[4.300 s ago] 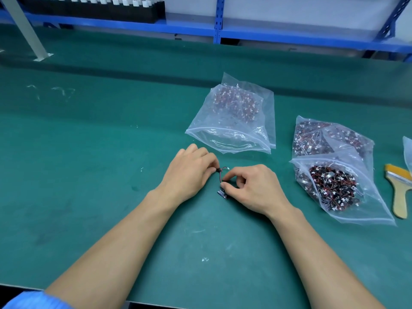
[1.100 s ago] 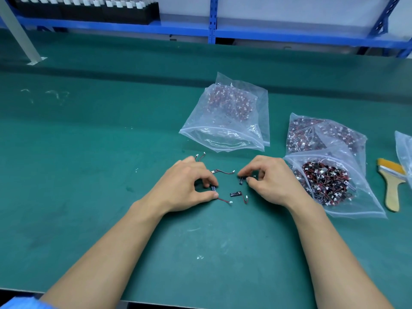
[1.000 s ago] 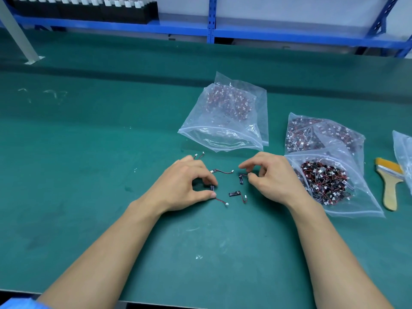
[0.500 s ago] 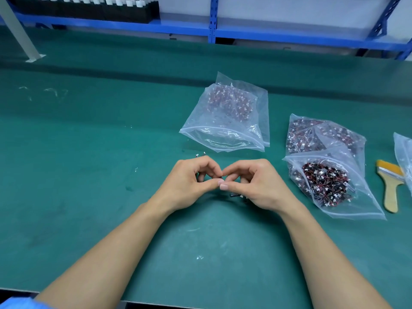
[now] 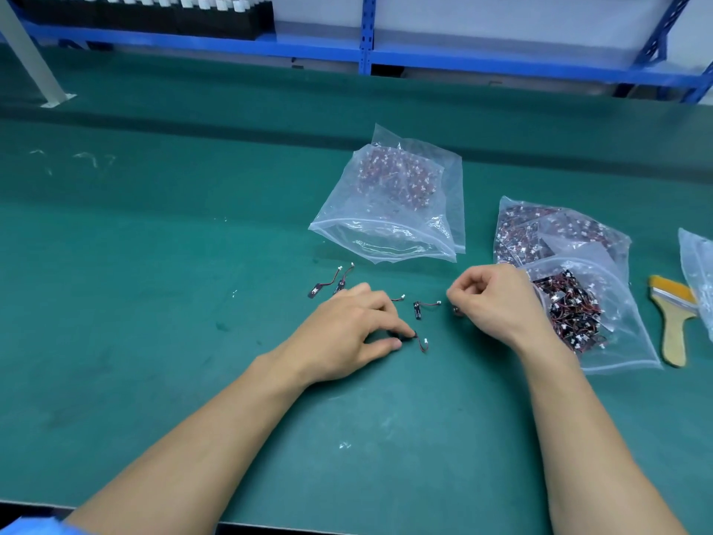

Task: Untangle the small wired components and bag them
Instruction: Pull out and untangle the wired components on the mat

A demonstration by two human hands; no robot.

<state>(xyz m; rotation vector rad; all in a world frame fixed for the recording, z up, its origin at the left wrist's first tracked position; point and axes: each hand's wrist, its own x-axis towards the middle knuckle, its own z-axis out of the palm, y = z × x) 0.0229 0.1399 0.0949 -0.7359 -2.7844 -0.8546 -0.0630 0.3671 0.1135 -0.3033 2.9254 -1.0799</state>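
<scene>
Several small wired components lie loose on the green mat. Two of them (image 5: 332, 284) sit left of my hands and one (image 5: 421, 307) lies between them. My left hand (image 5: 353, 334) pinches the dark end of another wired component (image 5: 419, 341) against the mat between thumb and forefinger. My right hand (image 5: 492, 303) is curled, with a small dark piece (image 5: 457, 310) showing just under its fingers; whether it holds that piece is unclear. An open clear bag (image 5: 389, 229) with sorted components lies behind the hands. A bag of tangled components (image 5: 578, 310) lies at the right.
A third bag (image 5: 548, 229) of components lies behind the tangled one, and the edge of another bag (image 5: 698, 276) shows at far right. A yellow-bristled brush (image 5: 673, 314) lies between them. Blue shelving (image 5: 366, 52) runs along the back.
Half a second ago my hands met fingertip to fingertip over the components. They have since moved apart: the left slid down to one component, the right drew back toward the tangled bag.
</scene>
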